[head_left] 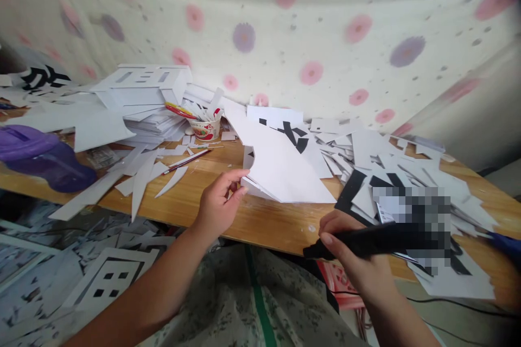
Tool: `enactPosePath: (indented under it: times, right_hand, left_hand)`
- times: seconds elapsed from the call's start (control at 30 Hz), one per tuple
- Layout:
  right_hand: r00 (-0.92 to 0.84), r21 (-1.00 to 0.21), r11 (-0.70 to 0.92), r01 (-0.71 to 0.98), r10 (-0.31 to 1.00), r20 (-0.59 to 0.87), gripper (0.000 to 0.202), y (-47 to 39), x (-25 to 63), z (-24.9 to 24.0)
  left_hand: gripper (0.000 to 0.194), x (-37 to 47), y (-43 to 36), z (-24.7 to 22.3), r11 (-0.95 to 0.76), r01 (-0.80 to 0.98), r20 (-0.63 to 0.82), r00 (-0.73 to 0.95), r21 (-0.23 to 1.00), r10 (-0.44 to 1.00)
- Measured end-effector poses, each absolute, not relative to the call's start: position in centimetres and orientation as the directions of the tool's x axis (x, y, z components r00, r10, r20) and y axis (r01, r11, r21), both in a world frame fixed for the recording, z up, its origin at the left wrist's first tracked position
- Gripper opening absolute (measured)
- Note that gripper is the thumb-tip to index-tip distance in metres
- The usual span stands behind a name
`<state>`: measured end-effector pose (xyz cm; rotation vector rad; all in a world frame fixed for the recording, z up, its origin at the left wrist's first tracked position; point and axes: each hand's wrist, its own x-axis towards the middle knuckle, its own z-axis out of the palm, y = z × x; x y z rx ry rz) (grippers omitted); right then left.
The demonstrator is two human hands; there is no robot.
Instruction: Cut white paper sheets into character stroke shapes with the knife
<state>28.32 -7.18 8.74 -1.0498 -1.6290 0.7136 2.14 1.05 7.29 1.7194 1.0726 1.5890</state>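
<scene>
My left hand (220,200) pinches the left edge of a white cut board (280,162) between thumb and fingers. The board leans up off the tabletop, with a curved notch near my fingertips and folded or layered pieces beneath. Black marks show near its upper right. My right hand (354,249) is wrapped around a long black tool (374,238) with a narrow tip pointing left, held over the table's front edge. The tool's far end is blurred out, so its exact kind cannot be made out. Its tip is apart from the board.
A wooden table (260,222) carries heaps of white cut pieces (407,173) at right. At left are a purple bottle (44,157), a stacked white box shape (142,87), a paper cup (205,129) of tools and a pencil (187,161). Cables (464,306) hang at lower right.
</scene>
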Motion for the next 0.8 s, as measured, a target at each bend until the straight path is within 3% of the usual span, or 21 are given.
enactPosePath:
  times: [0.1, 0.2, 0.33, 0.4, 0.6, 0.8]
  right_hand:
    - [-0.005, -0.961, 0.226, 0.162, 0.974, 0.228, 0.022, -6.5, 27.8, 7.7]
    - [0.112, -0.995, 0.045, -0.085, 0.993, 0.035, 0.033, -5.6, 26.2, 6.8]
    - [0.085, -0.863, -0.129, -0.488, 0.977, -0.194, 0.043, -4.3, 23.8, 6.7]
    - [0.087, -0.775, -0.168, -0.609, 0.957, -0.275, 0.042, -3.9, 22.6, 6.8]
    - [0.041, -0.633, -0.238, -0.737, 0.918, -0.394, 0.031, -4.1, 20.1, 6.7]
    - [0.114, -0.611, -0.15, -0.777, 0.921, -0.372, 0.015, -3.8, 20.0, 6.8]
  left_hand:
    - [0.031, 2.6, 0.6, 7.9, -0.458, -0.034, 0.459, 0.003, 0.888, 0.889]
    - [0.042, 3.2, 0.2, 8.2, -0.343, -0.247, 0.358, 0.016, 0.906, 0.933]
    - [0.054, 3.9, -0.3, 8.1, -0.189, -0.448, 0.211, -0.001, 0.874, 0.977]
    - [0.053, 4.3, -0.6, 8.0, -0.128, -0.533, 0.139, -0.02, 0.836, 0.99]
    - [0.04, 5.6, -1.5, 7.6, 0.046, -0.687, 0.026, 0.095, 0.725, 0.995]
    - [0.04, 5.9, -2.2, 7.5, 0.055, -0.61, 0.01, 0.102, 0.79, 0.995]
